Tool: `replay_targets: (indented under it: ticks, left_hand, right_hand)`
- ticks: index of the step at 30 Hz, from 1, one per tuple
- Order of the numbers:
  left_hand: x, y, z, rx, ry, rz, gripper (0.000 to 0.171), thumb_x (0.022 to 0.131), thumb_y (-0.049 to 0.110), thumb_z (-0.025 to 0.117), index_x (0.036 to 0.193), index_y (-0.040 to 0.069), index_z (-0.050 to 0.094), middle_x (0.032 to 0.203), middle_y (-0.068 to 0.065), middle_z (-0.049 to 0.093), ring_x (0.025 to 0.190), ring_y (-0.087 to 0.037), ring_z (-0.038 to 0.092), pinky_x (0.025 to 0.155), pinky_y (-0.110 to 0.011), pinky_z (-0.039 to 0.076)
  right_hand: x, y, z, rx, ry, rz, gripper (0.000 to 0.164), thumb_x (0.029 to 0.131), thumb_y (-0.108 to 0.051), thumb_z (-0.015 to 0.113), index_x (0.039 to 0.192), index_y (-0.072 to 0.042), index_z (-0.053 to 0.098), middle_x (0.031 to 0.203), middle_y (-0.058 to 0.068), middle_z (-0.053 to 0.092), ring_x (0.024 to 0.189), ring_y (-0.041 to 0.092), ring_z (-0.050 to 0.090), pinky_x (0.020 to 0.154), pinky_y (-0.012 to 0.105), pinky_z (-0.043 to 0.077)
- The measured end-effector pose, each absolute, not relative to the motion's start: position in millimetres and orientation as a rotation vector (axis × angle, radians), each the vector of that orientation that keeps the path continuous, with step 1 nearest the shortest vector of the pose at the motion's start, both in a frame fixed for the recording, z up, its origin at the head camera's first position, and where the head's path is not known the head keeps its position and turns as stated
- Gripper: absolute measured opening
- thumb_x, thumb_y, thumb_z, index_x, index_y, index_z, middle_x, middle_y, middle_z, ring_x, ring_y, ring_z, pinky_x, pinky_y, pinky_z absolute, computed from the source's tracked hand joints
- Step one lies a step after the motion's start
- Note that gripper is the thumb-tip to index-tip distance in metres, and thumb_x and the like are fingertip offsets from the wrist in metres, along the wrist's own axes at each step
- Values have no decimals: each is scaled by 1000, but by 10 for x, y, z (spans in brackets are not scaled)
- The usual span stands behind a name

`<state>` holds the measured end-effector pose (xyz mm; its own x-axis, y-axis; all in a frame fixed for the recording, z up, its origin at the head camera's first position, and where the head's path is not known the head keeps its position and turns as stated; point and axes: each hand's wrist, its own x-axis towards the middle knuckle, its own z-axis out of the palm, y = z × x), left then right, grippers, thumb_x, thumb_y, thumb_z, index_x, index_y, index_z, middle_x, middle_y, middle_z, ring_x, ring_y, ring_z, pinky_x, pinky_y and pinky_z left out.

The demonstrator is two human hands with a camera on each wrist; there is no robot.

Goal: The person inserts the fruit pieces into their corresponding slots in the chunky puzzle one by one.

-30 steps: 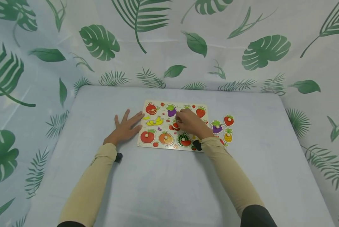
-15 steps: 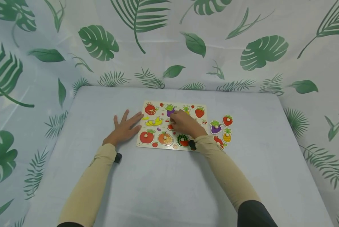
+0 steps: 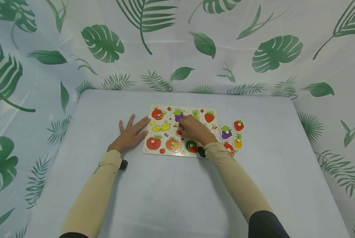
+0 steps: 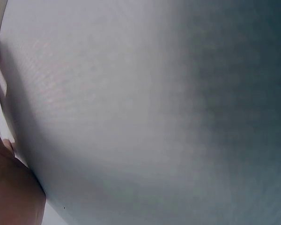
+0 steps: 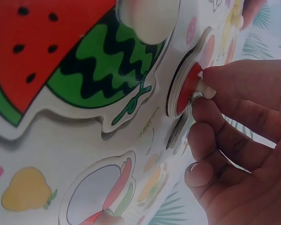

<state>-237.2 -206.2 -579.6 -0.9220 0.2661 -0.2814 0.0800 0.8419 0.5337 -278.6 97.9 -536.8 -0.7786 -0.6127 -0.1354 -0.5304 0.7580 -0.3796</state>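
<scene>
My right hand (image 3: 195,129) is over the middle of a fruit knob puzzle board (image 3: 171,154). In the right wrist view, its thumb and forefinger pinch the pale knob of a red, rounded puzzle piece (image 5: 188,91), which sits at or just over the board's face; whether it is fully seated I cannot tell. My left hand (image 3: 130,135) lies with fingers spread, fingertips at the board's left edge. Banana (image 3: 161,127), apple (image 3: 154,143), orange (image 3: 173,144) and watermelon (image 3: 191,146) pieces lie in the board.
Right of the board lie loose grape (image 3: 226,132), strawberry (image 3: 238,125), pineapple (image 3: 238,141) and pomegranate (image 3: 228,148) pieces, the last partly behind the right sleeve (image 3: 237,175). A white cloth (image 3: 165,191) covers the table; a leaf-print curtain (image 3: 165,43) hangs behind.
My right hand has moved slightly left over the board with the red piece, then stayed nearly still over the last half second. The left hand has not moved.
</scene>
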Motion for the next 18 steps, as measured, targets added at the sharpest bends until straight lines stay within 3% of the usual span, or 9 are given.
replay_targets:
  ticks: [18]
  left_hand:
    - [-2366,-2073,-5797,281,2679,750,66,111,47,50,172,30,29,178,6,19,163,-31,-18,117,-64,-28]
  right_hand:
    - [-2802,966,-5369,-840,2665,-490,10,104,-8,66,106,-2,74,98,8,70,88,23,60,84,36,56]
